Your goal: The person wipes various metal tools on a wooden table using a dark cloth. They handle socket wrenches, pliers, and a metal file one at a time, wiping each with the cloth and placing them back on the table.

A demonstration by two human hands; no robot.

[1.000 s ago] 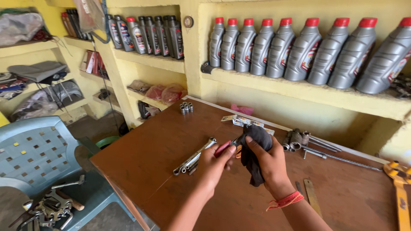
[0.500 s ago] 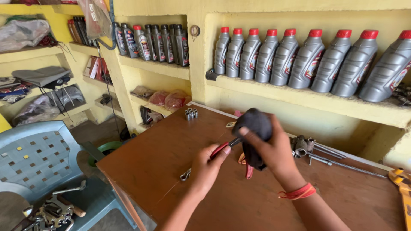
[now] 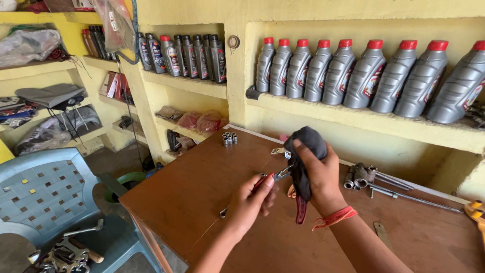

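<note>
Item: slim metal hand tool (image 3: 275, 176) with red grip, pinched closed in left hand (image 3: 252, 199) above the worktop (image 3: 202, 187), its tip wrapped by the dark soft rag (image 3: 303, 151) that the right hand (image 3: 323, 177) clutches; likely rigid, light, possibly oily; best held at the handle.

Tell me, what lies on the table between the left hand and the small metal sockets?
Only bare brown table lies between the left hand and the sockets, in the head view.
</note>
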